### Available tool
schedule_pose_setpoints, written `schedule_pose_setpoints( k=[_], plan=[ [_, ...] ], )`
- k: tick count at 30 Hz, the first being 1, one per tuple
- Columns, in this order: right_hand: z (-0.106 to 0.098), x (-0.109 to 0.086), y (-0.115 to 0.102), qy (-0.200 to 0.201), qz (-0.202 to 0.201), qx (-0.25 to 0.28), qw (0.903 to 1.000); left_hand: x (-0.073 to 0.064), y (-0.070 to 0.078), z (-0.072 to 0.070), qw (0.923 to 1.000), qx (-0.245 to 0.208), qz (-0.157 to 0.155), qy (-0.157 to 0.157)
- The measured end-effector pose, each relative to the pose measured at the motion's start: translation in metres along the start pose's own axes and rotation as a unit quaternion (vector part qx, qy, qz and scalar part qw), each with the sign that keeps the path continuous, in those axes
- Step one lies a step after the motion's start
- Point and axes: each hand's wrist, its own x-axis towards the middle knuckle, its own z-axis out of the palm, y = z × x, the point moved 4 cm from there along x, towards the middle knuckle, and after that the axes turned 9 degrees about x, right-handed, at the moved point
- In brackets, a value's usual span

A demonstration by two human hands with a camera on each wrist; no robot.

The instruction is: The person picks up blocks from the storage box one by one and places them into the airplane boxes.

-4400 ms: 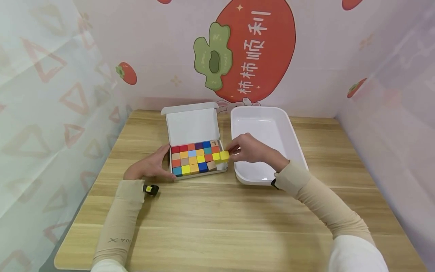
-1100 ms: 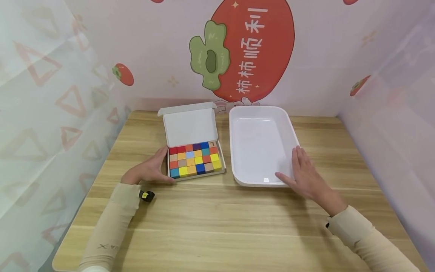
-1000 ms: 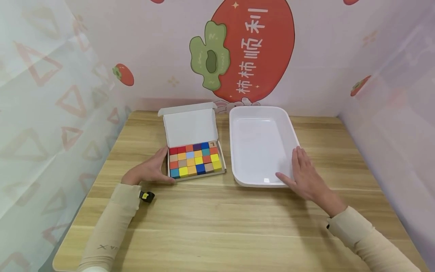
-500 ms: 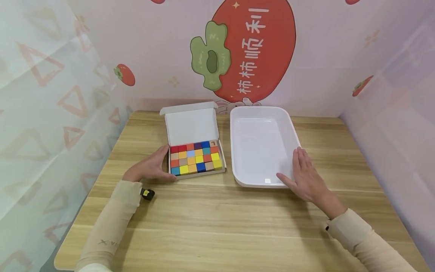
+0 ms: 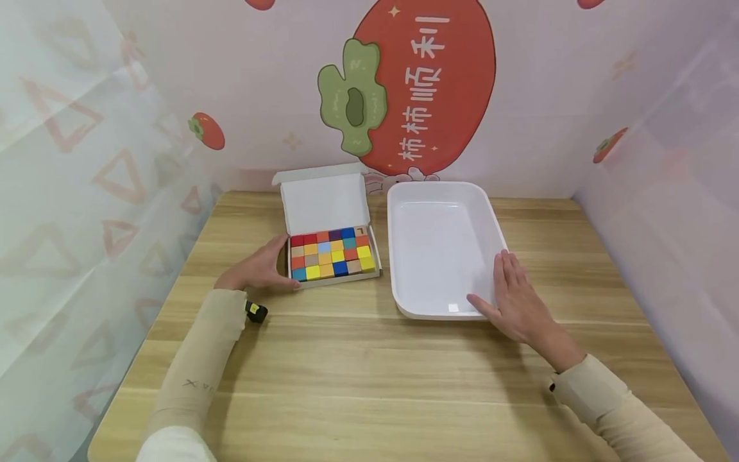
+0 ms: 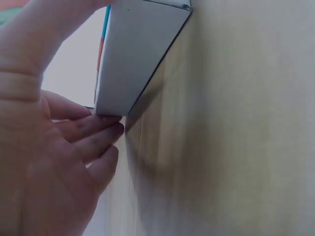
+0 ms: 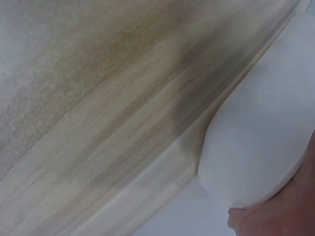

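Note:
A white cardboard box [image 5: 326,204] with its lid raised is filled with rows of coloured wooden cubes [image 5: 324,257]. My left hand [image 5: 261,266] grips the box's left end, thumb at the near corner and fingers at the far corner. In the left wrist view the box's side wall [image 6: 135,51] shows above the wood, fingertips right at its end. A white plastic tray [image 5: 434,250] with nothing in it stands right of the box. On its near right corner rests my right hand [image 5: 518,301], fingers straight along the rim and thumb over the near edge.
The wooden table [image 5: 369,385] carries both containers near its back edge. A printed backdrop [image 5: 537,96] rises behind it, with hanging sheets at both sides. A small black wrist device [image 5: 256,312] sits below my left hand.
My right hand set a yellow cube into the box's near right corner, then moved to the tray. In the last half second the box shifted up in view with my left hand.

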Motion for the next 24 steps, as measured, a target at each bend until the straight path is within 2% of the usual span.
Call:
schedule_pose_setpoints(
  k=[4, 11, 20, 24],
  plan=[
    [-0.001, -0.001, -0.001, -0.002, 0.004, 0.000, 1.0000, 0.012, -0.007, -0.005, 0.9998, -0.020, -0.003, 0.005],
    [-0.001, -0.001, -0.001, 0.001, 0.006, -0.002, 1.0000, 0.030, -0.017, -0.017, 0.9997, -0.016, -0.010, 0.013],
    [-0.001, -0.001, 0.000, 0.008, 0.003, -0.006, 0.9999, 0.045, -0.014, -0.028, 0.9977, -0.061, -0.029, 0.013],
    [0.000, -0.002, -0.001, 0.017, -0.005, -0.013, 0.9998, 0.050, -0.018, -0.029, 0.9976, -0.059, -0.035, 0.005]
  ],
)
